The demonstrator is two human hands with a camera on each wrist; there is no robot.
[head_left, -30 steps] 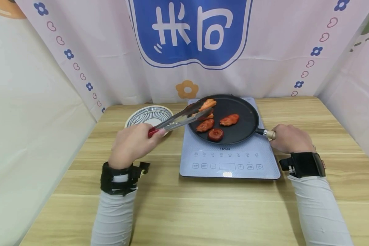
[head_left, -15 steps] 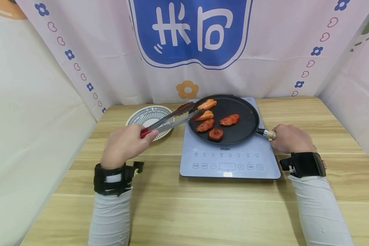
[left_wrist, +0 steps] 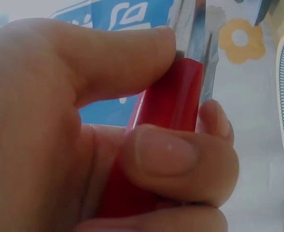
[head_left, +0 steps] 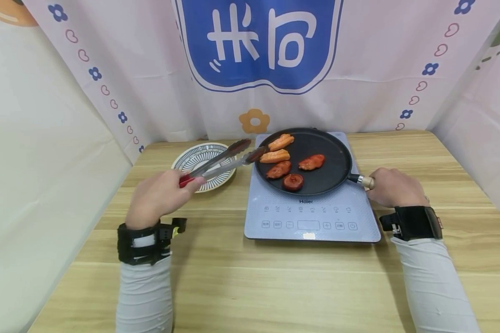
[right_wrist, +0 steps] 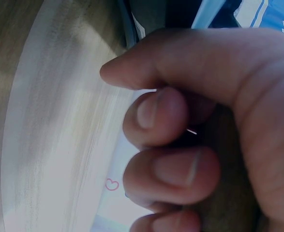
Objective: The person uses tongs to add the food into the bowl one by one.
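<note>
My left hand (head_left: 160,196) grips a pair of tongs (head_left: 221,166) by the red handle (left_wrist: 173,96), fingers and thumb curled round it. The tongs' two arms stand apart with nothing between their tips, which hang over the plate (head_left: 208,187) and the pan's left edge. My right hand (head_left: 396,187) is wrapped round the wooden handle (head_left: 367,182) of a black frying pan (head_left: 329,175). In the pan lie two orange ridged pieces (head_left: 275,156), two reddish-brown wing-shaped pieces (head_left: 311,162) and a round brown piece (head_left: 293,182).
Under the pan is a flat light-blue induction cooker (head_left: 312,231) with touch buttons. The patterned plate sits left of it on the wooden table (head_left: 291,286). A printed cloth (head_left: 150,92) hangs behind the table's far edge.
The left hand has drawn the tongs left and away from the pan, and the two orange pieces are now uncovered there. The right hand stays on the pan handle.
</note>
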